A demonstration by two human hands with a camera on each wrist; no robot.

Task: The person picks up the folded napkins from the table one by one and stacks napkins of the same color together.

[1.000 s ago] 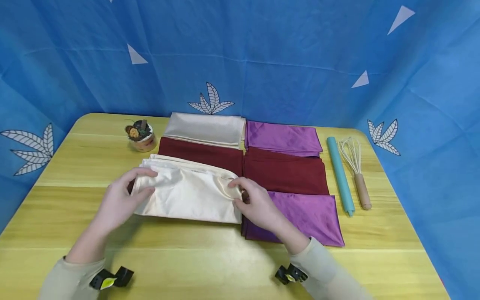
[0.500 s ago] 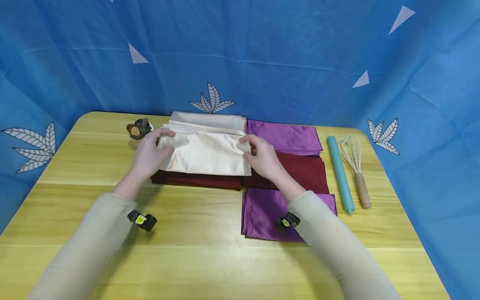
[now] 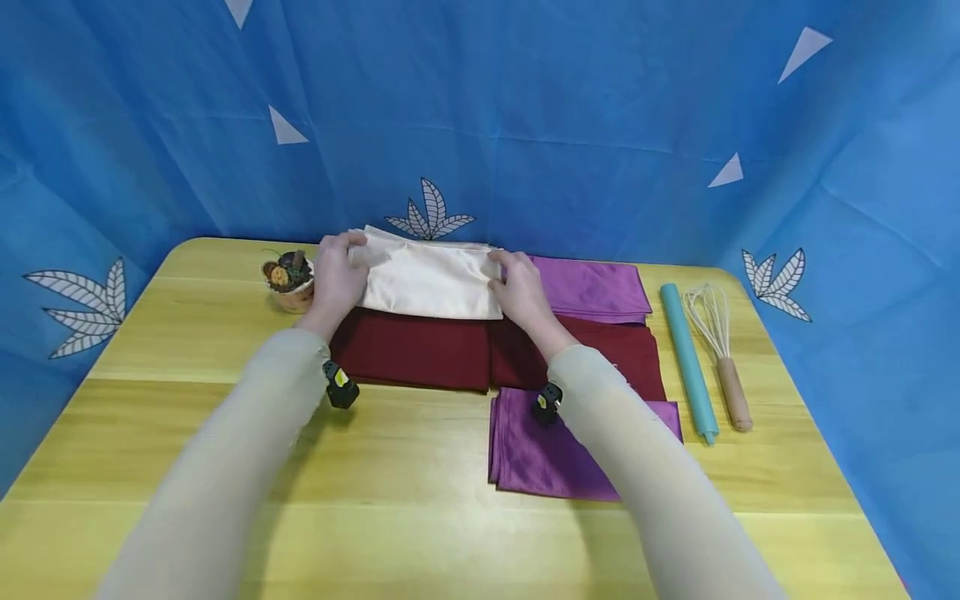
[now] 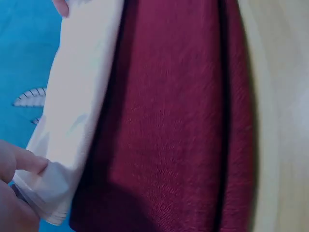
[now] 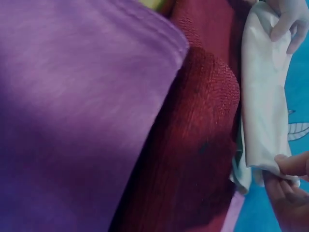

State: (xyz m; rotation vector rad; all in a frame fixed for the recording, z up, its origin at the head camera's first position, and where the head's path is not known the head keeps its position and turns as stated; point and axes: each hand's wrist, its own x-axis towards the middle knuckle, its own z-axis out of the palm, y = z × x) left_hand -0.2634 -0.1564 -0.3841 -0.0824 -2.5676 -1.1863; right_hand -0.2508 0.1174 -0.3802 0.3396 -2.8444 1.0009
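A folded cream satin cloth (image 3: 431, 279) is stretched between both hands at the back of the table, over the place of the silvery folded cloth, which it hides. My left hand (image 3: 339, 275) pinches its left end, thumb in front, as the left wrist view shows with the cream cloth (image 4: 79, 82). At the other end my right hand (image 3: 521, 287) pinches the right edge; in the right wrist view thumb and fingers close on a corner of the cream cloth (image 5: 265, 106). Just in front lies a folded dark red cloth (image 3: 412, 350).
To the right lie a purple cloth (image 3: 592, 287), a second dark red cloth (image 3: 622, 350) and a front purple cloth (image 3: 540, 454). Beyond them are a teal rolling pin (image 3: 688, 362) and a whisk (image 3: 723, 358). A decorated cup (image 3: 291, 283) stands close by my left hand.
Both hands have carried the cream cloth away from me, from over the front left to the back row. The dark red cloth beneath has come into view, and the silvery one is now covered.
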